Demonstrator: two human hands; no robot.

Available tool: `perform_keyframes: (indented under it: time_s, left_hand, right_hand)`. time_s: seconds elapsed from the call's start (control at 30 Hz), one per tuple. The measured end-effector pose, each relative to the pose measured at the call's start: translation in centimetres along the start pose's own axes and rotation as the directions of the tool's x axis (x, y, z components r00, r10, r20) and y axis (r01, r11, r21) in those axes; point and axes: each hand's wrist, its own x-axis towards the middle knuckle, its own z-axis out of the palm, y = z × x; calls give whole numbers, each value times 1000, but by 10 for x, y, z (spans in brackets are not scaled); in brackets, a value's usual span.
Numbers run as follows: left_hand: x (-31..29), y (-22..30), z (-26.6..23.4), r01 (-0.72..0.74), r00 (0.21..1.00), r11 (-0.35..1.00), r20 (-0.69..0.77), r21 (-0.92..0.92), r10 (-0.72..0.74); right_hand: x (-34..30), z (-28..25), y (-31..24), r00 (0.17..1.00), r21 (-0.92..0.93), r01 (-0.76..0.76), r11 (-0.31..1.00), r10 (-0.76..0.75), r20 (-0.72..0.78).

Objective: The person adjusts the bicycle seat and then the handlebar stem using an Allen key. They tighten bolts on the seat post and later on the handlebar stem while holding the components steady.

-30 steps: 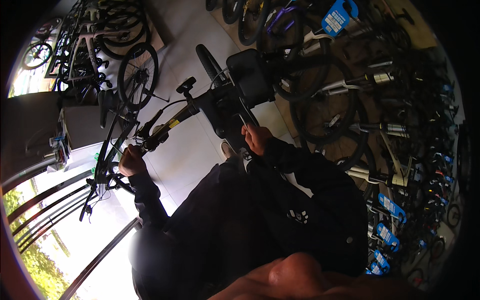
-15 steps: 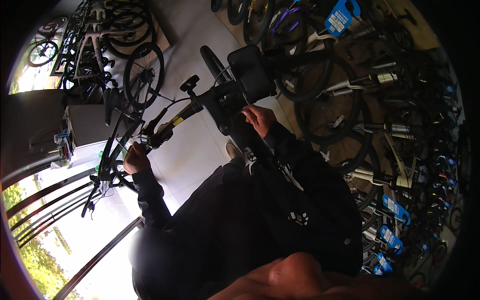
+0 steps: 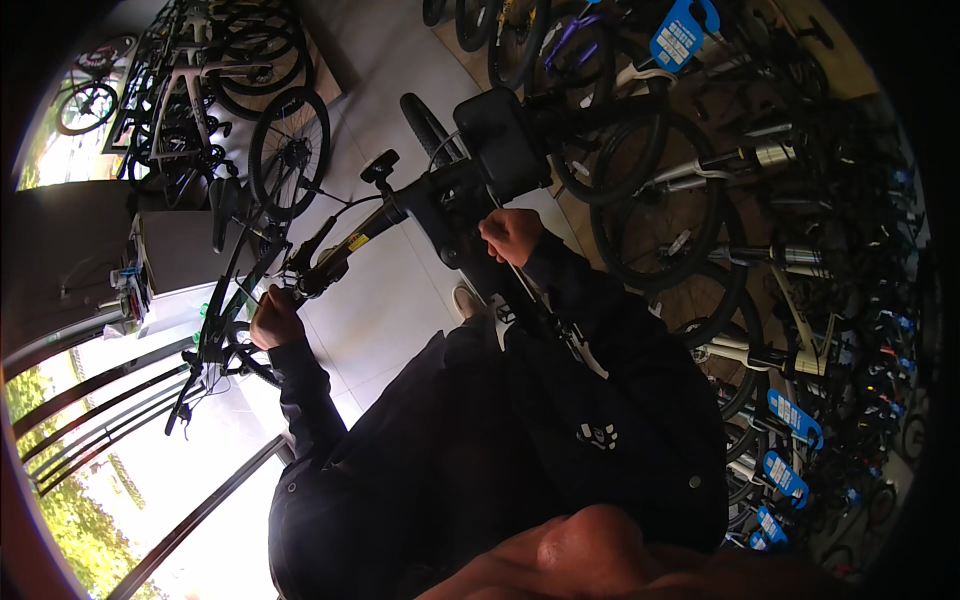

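My right hand (image 3: 512, 237) is clenched just nearer than the black case (image 3: 500, 145); its fingers hide the palm, so I can't tell what it grasps. The case covers part of the handlebar (image 3: 380, 216), which lies ahead of me. My left hand (image 3: 277, 320) is closed round its near left end, hiding the tip. Dark clothing leaves 1 shoe (image 3: 464, 301) showing.

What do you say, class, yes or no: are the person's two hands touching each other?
No, floor shows between the left hand, by the handlebar end, and the right hand.
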Motion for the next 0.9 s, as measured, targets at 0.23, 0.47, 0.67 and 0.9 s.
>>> perform_keyframes:
  time_s: [0.23, 0.47, 0.67, 0.9]
  left_hand:
    - [-1, -1, 2, -8, 1000, 1000, -7, -9, 8]
    - [0, -5, 4, -32, 999, 999, -7, 29, 32]
    - [0, 1, 4, -23, 999, 1000, -28, 2, 23]
    - [2, 7, 1, -12, 1000, 999, -23, -42, 11]
  right_hand:
    - [5, -9, -2, 1000, 23, 9, 1000, -9, -1]
    - [9, -15, -11, 1000, -9, -6, 1000, 6, 30]
    - [8, -16, -10, 999, 16, -33, 999, 32, 36]
    - [12, -21, -16, 994, -40, -26, 999, 30, 106]
